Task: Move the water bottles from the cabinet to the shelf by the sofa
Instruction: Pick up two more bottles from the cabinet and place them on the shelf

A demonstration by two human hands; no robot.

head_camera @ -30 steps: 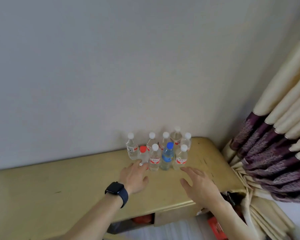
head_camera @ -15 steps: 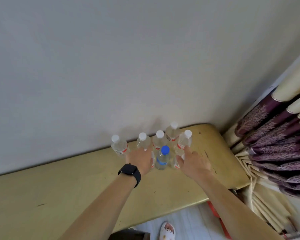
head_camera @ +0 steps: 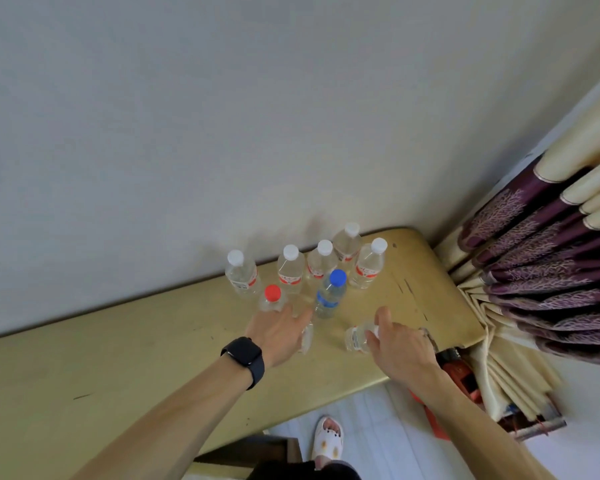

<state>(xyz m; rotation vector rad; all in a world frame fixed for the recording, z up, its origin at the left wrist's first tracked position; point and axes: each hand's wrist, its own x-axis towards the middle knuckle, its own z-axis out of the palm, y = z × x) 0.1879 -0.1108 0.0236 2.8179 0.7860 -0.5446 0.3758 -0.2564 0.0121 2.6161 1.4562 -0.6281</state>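
Hands (head_camera: 278,328) (head_camera: 401,348) around two front bottles (head_camera: 356,338) (head_camera: 306,338)

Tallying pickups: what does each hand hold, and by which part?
Left hand grips one clear plastic water bottle, right hand a second bottle, both near their hidden tops.

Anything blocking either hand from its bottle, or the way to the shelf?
No. The right hand grips one bottle, the left hand seems to hold a second bottle; the red-cap bottle and blue-cap bottle stand beyond them. The shelf is out of view, so that route cannot be judged.
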